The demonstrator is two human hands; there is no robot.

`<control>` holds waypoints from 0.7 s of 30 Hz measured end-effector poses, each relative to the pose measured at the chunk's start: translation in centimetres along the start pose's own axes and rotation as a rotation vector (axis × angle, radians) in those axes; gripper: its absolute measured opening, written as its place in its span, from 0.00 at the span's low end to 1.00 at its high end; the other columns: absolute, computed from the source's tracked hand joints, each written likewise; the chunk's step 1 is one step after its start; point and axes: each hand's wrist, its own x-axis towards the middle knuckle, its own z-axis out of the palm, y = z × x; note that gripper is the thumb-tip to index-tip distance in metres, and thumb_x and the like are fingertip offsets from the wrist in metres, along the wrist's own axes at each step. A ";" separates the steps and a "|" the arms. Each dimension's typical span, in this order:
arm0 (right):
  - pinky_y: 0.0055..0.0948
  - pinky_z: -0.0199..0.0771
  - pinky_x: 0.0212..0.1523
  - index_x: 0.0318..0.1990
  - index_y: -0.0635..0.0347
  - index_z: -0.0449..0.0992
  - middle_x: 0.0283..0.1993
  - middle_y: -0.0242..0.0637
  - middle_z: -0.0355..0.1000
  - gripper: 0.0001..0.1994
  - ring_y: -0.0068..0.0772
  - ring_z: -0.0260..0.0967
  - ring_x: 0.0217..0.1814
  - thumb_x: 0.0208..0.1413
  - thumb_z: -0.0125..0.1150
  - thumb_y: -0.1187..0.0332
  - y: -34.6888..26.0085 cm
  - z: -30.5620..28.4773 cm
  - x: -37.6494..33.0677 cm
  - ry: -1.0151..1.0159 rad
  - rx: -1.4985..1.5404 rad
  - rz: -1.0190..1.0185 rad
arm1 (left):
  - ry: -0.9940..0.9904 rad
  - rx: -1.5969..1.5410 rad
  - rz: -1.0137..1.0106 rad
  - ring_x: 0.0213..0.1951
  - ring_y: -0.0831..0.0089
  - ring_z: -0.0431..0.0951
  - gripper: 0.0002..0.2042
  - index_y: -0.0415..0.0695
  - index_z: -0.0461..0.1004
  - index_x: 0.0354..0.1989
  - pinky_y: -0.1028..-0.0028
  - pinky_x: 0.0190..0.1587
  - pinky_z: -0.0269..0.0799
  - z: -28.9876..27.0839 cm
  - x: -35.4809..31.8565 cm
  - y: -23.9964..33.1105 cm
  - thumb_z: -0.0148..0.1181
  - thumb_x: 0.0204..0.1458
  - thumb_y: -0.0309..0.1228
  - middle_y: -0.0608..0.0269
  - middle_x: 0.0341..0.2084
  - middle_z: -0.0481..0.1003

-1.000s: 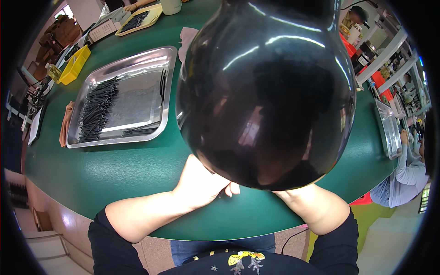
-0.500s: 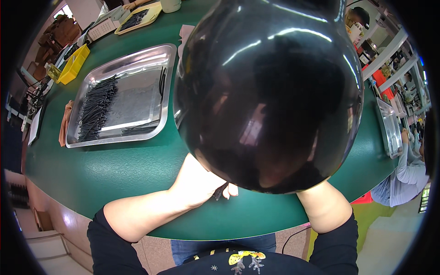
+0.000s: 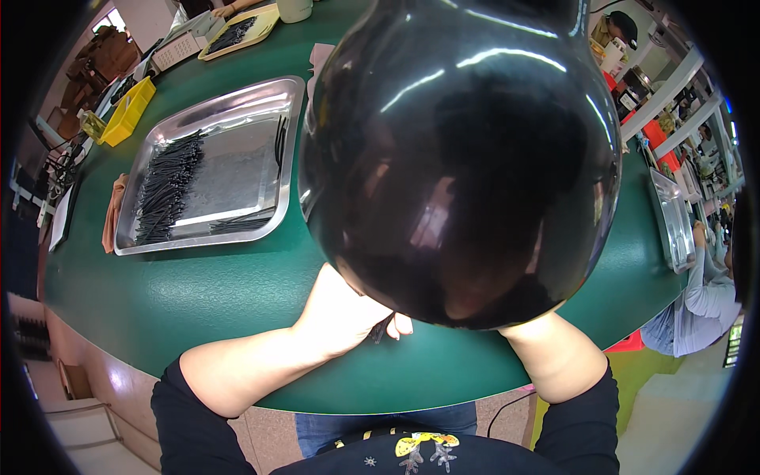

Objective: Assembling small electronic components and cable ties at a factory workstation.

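Note:
A large glossy black dome, which looks like a lamp hood (image 3: 467, 174), fills the middle of the view and covers much of both hands. Below its lower left edge, my left hand (image 3: 342, 313) is curled round a small bundle of thin black strips (image 3: 381, 328), whose ends stick out beside the fingertips. Only the wrist end of my right hand (image 3: 532, 328) shows under the dome's lower right edge; its fingers are hidden. To the left lies a shiny metal tray (image 3: 237, 170) with many thin black strips (image 3: 168, 186) piled along its left side and a few at its right and front.
The green table (image 3: 206, 301) curves round in front of me. A yellow bin (image 3: 129, 112), a cream tray (image 3: 241, 33) of black pieces and an orange-brown cloth (image 3: 114, 214) stand beyond or beside the metal tray. A clear tray (image 3: 671, 222) and a seated person (image 3: 704, 297) are at right.
My right wrist has shifted slightly left. The black dome sits a little further left and higher in view. My left hand has barely moved and still grips the strips.

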 end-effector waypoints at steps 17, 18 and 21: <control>0.27 0.66 0.44 0.44 0.74 0.66 0.40 0.45 0.69 0.23 0.34 0.68 0.42 0.36 0.63 0.76 -1.1 0.2 -0.7 -0.061 -0.116 0.016 | -0.018 -0.006 0.034 0.18 0.75 0.73 0.03 0.33 0.70 0.21 0.81 0.22 0.69 0.6 -0.1 0.4 0.51 0.43 0.19 0.57 0.15 0.72; 0.27 0.66 0.44 0.44 0.74 0.66 0.40 0.45 0.69 0.23 0.34 0.68 0.42 0.36 0.63 0.76 -0.4 -0.3 -0.9 -0.059 -0.117 0.016 | -0.011 -0.018 0.037 0.18 0.75 0.73 0.03 0.33 0.70 0.22 0.80 0.22 0.69 0.7 -0.1 0.4 0.52 0.44 0.20 0.57 0.15 0.72; 0.27 0.66 0.44 0.43 0.74 0.66 0.40 0.45 0.69 0.20 0.35 0.68 0.41 0.39 0.58 0.78 0.3 -1.0 -1.0 -0.102 -0.197 -0.120 | -0.031 -0.083 0.054 0.19 0.74 0.73 0.03 0.33 0.69 0.24 0.79 0.22 0.70 0.3 0.3 -0.3 0.52 0.44 0.21 0.56 0.15 0.72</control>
